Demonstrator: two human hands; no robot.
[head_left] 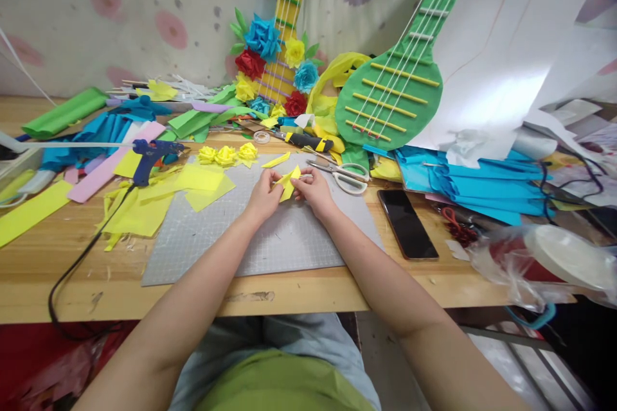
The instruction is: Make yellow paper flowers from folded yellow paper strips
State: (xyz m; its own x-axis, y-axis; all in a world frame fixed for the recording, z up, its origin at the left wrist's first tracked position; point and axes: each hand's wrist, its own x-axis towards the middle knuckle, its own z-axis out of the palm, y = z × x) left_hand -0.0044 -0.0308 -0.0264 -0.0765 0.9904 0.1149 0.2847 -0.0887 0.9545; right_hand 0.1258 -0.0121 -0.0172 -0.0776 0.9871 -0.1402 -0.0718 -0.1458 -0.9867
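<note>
A small folded piece of yellow crepe paper point(288, 185) is pinched between both my hands, above the grey cutting mat point(284, 244). My left hand point(265, 194) grips its left side, and my right hand point(314, 189) has its fingertips on the right side. Just behind them lies a narrow yellow paper strip point(276, 160). Scissors with white handles point(351, 183) rest at the mat's upper right, near my right hand. Several yellow paper roses point(226, 155) sit at the mat's upper left, with flat yellow paper sheets point(205, 183) in front of them.
A blue glue gun point(147, 160) stands at left, its cable hanging over the table edge. Right of the mat lies a black phone point(407, 225). Behind are a green paper instrument point(390, 99), a yellow one with flowers point(284, 26), a utility knife point(308, 141) and blue crepe paper point(477, 180).
</note>
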